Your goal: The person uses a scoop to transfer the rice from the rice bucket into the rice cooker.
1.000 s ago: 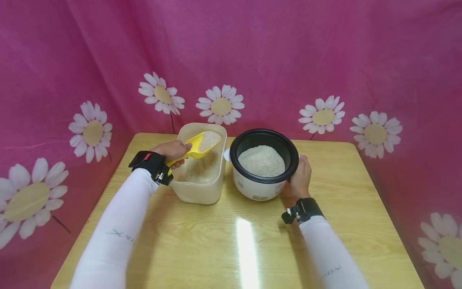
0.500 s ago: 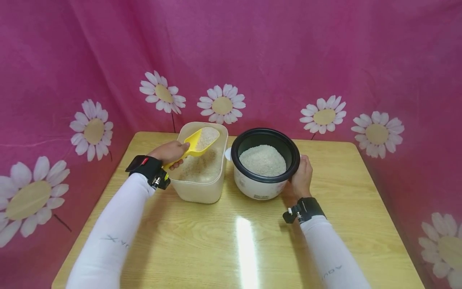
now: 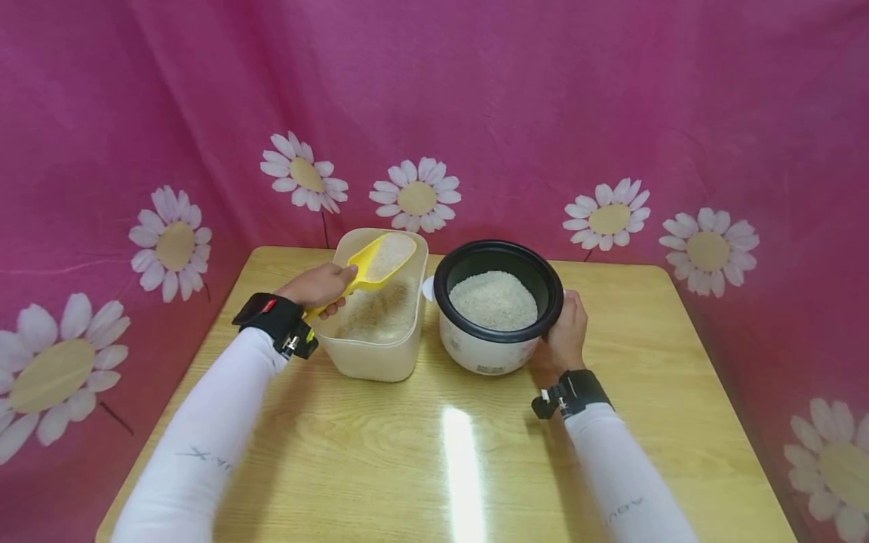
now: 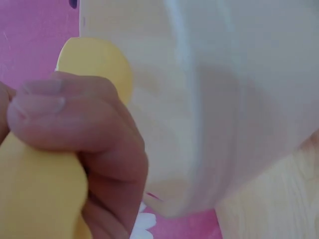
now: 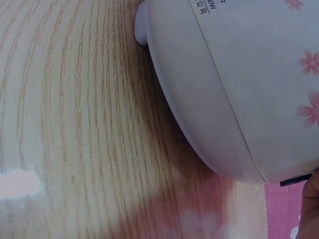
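In the head view my left hand [image 3: 317,288] grips the handle of a yellow scoop [image 3: 363,274], its thumb on top. A heap of white rice [image 3: 392,255] fills the scoop, which is held over a cream plastic bin [image 3: 370,363] with more rice on its bottom. Curled fingers [image 4: 114,134] wrap the handle in the left wrist view. My right hand [image 3: 569,332] holds the right side of a white rice cooker [image 3: 475,354], at its handle. Inside the cooker's black pot [image 3: 468,265] lies a mound of rice [image 3: 494,303].
Bin and cooker stand side by side toward the back of a wooden table [image 3: 380,460]. A white side handle [image 3: 428,289] of the cooker sits close to the bin's rim. Behind the table hangs a pink cloth [image 3: 502,113] with daisies.
My left hand has shifted slightly left and back with the loaded scoop, which stays over the bin. The right hand and the cooker have kept their place.
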The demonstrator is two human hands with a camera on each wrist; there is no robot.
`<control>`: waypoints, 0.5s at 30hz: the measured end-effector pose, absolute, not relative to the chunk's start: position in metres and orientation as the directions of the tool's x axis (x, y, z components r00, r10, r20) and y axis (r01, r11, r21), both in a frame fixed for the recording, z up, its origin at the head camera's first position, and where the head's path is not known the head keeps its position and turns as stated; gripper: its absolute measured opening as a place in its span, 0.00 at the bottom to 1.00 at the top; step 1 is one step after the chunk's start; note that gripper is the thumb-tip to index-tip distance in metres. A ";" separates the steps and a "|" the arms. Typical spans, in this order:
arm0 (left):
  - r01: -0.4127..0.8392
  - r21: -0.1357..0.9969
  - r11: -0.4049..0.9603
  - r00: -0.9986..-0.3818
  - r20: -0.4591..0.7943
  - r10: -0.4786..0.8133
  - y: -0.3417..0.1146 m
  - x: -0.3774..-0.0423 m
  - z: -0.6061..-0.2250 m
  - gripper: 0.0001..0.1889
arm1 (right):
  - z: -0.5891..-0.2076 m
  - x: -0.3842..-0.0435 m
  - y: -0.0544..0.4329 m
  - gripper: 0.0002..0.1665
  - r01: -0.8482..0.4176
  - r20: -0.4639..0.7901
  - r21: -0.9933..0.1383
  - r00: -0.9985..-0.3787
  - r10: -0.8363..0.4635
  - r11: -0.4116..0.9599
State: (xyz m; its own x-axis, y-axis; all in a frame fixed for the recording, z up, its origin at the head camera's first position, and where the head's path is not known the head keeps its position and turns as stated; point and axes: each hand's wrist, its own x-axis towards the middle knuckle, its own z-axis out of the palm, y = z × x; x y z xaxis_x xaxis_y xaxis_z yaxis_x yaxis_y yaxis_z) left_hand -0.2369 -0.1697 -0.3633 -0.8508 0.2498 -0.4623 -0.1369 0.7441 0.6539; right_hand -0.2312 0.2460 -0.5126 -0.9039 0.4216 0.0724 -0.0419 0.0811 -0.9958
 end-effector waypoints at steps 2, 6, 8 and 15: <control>-0.124 0.658 0.743 -0.858 -0.447 0.252 -0.168 -0.236 -0.361 0.25 | -0.512 -0.232 0.245 0.18 -0.050 0.080 -0.995 -0.904 0.419 0.081; -0.127 0.669 0.733 -0.864 -0.438 0.249 -0.162 -0.235 -0.356 0.25 | -0.512 -0.232 0.245 0.17 -0.029 0.056 -0.997 -0.913 0.404 0.072; -0.132 0.671 0.729 -0.864 -0.439 0.247 -0.160 -0.234 -0.355 0.25 | -0.512 -0.231 0.246 0.16 -0.012 0.037 -0.998 -0.918 0.394 0.064; -0.123 0.686 0.717 -0.862 -0.431 0.265 -0.156 -0.235 -0.354 0.25 | -0.510 -0.229 0.246 0.16 0.006 0.013 -0.999 -0.918 0.396 0.047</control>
State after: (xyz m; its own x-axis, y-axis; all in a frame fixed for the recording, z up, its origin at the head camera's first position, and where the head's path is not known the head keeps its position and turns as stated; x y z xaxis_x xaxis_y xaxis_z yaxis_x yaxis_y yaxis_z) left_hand -0.2348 -0.1558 -0.3536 -0.8625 0.2647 -0.4314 -0.1230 0.7172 0.6859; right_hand -0.2294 0.2462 -0.5101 -0.9181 0.3962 0.0134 0.0058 0.0471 -0.9989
